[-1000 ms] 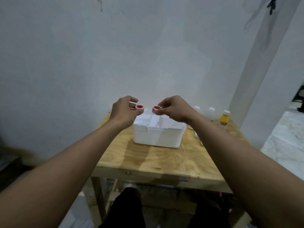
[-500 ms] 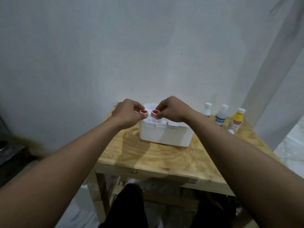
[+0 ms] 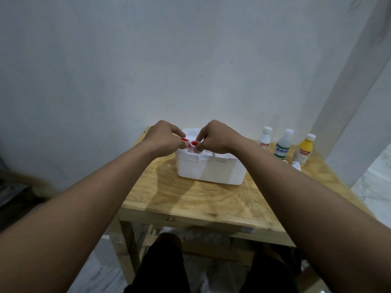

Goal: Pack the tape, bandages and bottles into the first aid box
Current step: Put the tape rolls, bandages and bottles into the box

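A white first aid box point(image 3: 209, 170) stands on the wooden table point(image 3: 211, 199). Both hands hover over its left end. My left hand point(image 3: 163, 137) pinches a small tape roll point(image 3: 185, 140) with a red core. My right hand point(image 3: 213, 137) pinches a second tape roll point(image 3: 194, 144), also red inside, right beside the first and just above the box's top. Three bottles stand at the right rear of the table: a white one point(image 3: 264, 138), a clear one with a green label point(image 3: 283, 144) and a yellow one point(image 3: 305, 149).
A small white item point(image 3: 296, 165) lies in front of the bottles. A pale wall rises right behind the table. My legs in dark trousers point(image 3: 165, 267) are below the table's front edge. A pale tiled floor point(image 3: 376, 182) shows at the right.
The two tape rolls have come closer together and lower, now nearly touching above the box's left end. The camera has tilted, bringing the three bottles fully into view.
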`<action>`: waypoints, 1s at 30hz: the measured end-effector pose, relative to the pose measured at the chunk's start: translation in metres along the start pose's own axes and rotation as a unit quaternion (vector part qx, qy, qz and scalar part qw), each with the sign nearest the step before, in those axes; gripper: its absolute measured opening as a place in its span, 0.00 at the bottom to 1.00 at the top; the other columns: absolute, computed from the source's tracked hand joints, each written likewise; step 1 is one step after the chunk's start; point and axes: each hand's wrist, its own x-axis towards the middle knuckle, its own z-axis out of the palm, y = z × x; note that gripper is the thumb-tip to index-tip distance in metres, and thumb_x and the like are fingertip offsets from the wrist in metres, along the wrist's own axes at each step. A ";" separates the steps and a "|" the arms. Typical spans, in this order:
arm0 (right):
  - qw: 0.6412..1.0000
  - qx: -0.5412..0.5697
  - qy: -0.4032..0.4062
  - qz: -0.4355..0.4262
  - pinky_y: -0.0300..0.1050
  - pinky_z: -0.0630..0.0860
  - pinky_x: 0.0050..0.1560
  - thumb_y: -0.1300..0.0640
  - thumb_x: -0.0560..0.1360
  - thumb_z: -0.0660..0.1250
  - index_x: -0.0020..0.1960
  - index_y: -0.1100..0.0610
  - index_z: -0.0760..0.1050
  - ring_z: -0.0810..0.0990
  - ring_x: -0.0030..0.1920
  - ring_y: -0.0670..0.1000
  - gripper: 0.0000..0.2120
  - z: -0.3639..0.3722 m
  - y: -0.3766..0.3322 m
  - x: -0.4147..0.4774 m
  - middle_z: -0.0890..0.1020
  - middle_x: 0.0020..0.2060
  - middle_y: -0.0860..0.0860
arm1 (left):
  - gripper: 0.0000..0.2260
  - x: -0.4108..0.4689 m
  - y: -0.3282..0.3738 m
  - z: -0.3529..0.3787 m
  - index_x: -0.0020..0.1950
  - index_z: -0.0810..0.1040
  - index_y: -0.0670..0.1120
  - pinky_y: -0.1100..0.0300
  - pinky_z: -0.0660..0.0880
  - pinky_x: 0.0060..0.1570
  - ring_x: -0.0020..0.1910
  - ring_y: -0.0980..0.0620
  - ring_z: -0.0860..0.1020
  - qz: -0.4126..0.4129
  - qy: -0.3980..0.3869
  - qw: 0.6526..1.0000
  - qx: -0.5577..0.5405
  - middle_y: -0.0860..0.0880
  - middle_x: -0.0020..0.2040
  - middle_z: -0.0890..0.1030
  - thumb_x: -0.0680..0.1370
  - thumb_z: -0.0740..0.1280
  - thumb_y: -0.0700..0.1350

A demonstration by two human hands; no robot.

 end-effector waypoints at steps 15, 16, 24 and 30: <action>0.999 -0.031 -0.019 0.004 0.40 0.71 0.35 0.55 0.71 0.75 0.52 0.59 0.86 0.80 0.43 0.51 0.12 -0.001 -0.007 0.001 0.84 0.45 0.52 | 0.10 -0.001 0.003 -0.006 0.46 0.88 0.45 0.50 0.77 0.60 0.56 0.48 0.80 -0.053 -0.044 0.998 -0.002 0.48 0.53 0.85 0.67 0.76 0.46; 0.999 -0.026 -0.020 0.006 0.41 0.73 0.36 0.55 0.71 0.75 0.52 0.59 0.86 0.80 0.45 0.52 0.12 -0.001 -0.006 0.001 0.85 0.46 0.53 | 0.11 -0.001 0.003 -0.006 0.46 0.88 0.45 0.50 0.77 0.61 0.55 0.48 0.80 -0.052 -0.040 0.998 0.004 0.48 0.53 0.85 0.66 0.76 0.46; 1.000 0.019 0.005 0.019 0.48 0.79 0.51 0.55 0.73 0.70 0.51 0.59 0.86 0.81 0.52 0.55 0.10 -0.004 0.001 -0.003 0.85 0.50 0.53 | 0.08 0.000 0.007 -0.004 0.47 0.87 0.49 0.57 0.76 0.51 0.54 0.51 0.78 -0.029 -0.023 0.999 0.022 0.53 0.53 0.83 0.69 0.72 0.44; 0.997 0.013 0.060 0.041 0.43 0.73 0.47 0.60 0.74 0.62 0.61 0.56 0.81 0.79 0.54 0.52 0.17 -0.023 0.018 -0.015 0.83 0.56 0.51 | 0.15 -0.011 0.038 0.008 0.62 0.81 0.49 0.60 0.72 0.47 0.42 0.54 0.76 0.045 0.068 0.995 0.064 0.52 0.52 0.79 0.75 0.68 0.46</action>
